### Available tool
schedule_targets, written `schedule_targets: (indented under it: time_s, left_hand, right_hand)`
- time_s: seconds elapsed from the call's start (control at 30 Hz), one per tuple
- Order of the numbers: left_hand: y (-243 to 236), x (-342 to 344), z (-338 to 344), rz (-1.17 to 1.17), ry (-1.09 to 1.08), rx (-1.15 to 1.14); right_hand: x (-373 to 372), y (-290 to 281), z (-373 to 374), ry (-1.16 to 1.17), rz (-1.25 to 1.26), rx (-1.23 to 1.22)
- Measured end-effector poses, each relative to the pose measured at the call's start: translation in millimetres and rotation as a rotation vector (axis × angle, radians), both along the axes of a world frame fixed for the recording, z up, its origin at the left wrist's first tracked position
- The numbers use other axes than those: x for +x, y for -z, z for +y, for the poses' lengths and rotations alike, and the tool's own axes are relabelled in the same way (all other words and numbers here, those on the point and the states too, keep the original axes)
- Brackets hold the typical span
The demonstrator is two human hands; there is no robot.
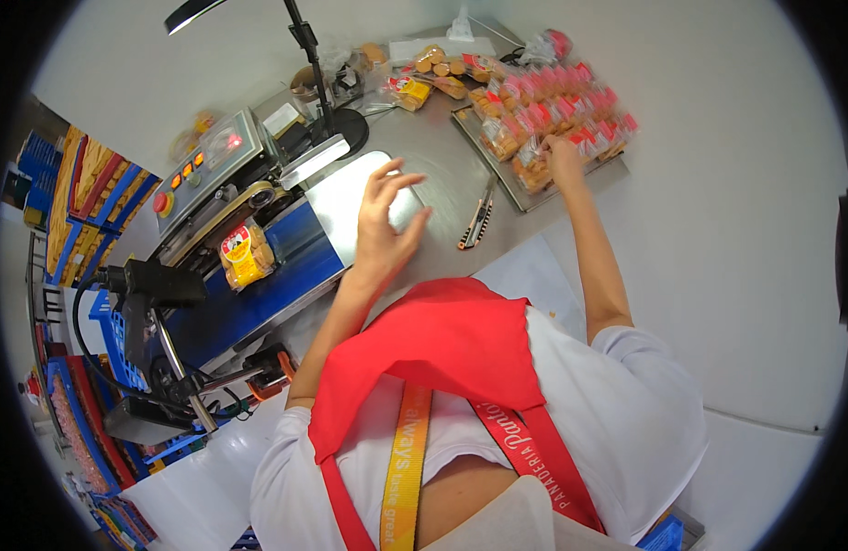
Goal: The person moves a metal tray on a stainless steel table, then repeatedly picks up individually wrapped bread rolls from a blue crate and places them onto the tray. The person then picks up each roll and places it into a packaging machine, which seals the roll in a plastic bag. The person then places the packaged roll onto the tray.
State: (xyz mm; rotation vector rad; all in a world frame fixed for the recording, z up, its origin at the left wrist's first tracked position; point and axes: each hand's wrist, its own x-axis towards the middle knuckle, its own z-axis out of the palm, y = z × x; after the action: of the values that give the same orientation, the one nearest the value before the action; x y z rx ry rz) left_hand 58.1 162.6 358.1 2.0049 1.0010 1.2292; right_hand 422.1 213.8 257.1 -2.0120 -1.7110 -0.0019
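Observation:
My left hand (387,225) hovers over a shiny metal plate (337,207) at the end of a blue conveyor belt (305,241). Its fingers are apart and hold nothing. My right hand (564,163) reaches to the far right and grips the top of a clear bag of cookies (532,172) at the near corner of a metal tray (518,200). The fingertips are partly hidden. Several similar bags with red-and-white tops stand in rows on that tray. Another bag of cookies (247,254), with a yellow label, lies on the belt.
A sealing machine (213,165) with lit buttons runs along the belt. A utility knife (477,223) lies beside the tray. Behind stand a black lamp (352,130) and loose cookie bags (410,90). A black device on an arm (162,283) juts over the belt's near end.

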Motion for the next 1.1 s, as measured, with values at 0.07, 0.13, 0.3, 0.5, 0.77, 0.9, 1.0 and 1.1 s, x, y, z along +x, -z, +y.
schedule_targets:
  time_s: [0.07, 0.13, 0.3, 0.5, 0.77, 0.9, 1.0, 1.1]
  left_hand:
    - [12, 19, 3, -0.007, 0.101, 0.032]
    - [17, 43, 5, 0.019, 0.123, 0.072]
    - [16, 77, 36, 0.074, -0.153, 0.35]
    - [-7, 23, 78, -0.226, -0.031, 0.146]
    - [5, -23, 79, -0.96, 0.466, -0.843]
    - [33, -43, 90, -1.201, 0.878, -1.04]
    - [34, -52, 84, -1.262, 0.79, -0.995]
    - [10, -56, 73, -1.247, 0.424, -0.728]
  right_hand:
    - [-29, -49, 1, -0.085, -0.003, 0.016]
    - [-63, -103, 0, -0.118, -0.157, 0.038]
    - [-135, -180, 5, -0.4, 0.301, 0.022]
    - [-163, -200, 17, -0.695, 0.679, 0.153]
    - [-189, -222, 25, -0.927, 0.718, -0.019]
    - [-208, -219, 36, -1.021, 0.783, -0.016]
    - [-220, -210, 39, -1.035, 0.746, 0.025]
    - [-229, -164, 49, -0.943, 0.693, 0.324]
